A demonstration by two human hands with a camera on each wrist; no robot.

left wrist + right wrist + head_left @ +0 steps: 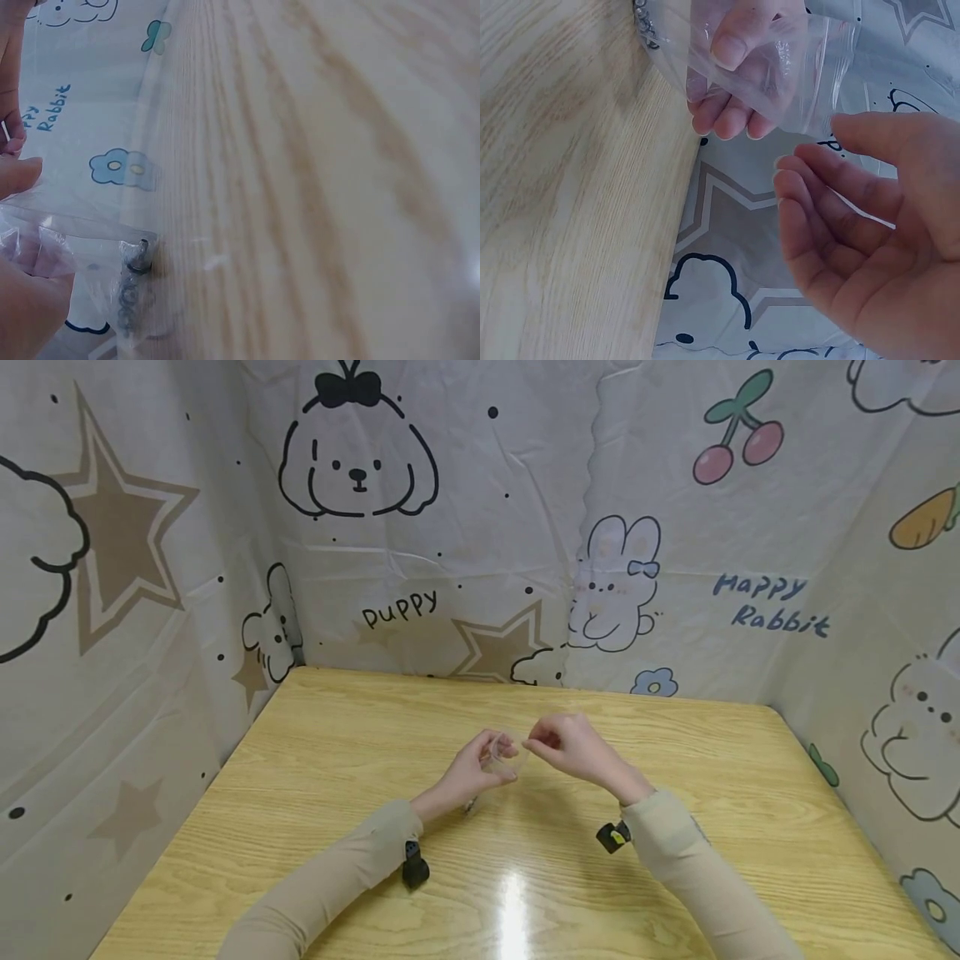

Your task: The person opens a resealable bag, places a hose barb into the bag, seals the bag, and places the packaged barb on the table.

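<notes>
My left hand holds a clear plastic zip bag over the table, with its thumb on one side and its fingers on the other. Small shiny metal pieces lie bunched in the low end of the bag; their exact kind is too blurred to tell. At the zip edge, my right hand pinches a corner of the bag between thumb and forefinger. In the right wrist view the other fingers of that hand are bent below the bag.
Both hands are above a light wood-grain table. A printed cloth with cartoon animals and stars hangs at the back and both sides. Each wrist wears a small black camera, one on the left and one on the right.
</notes>
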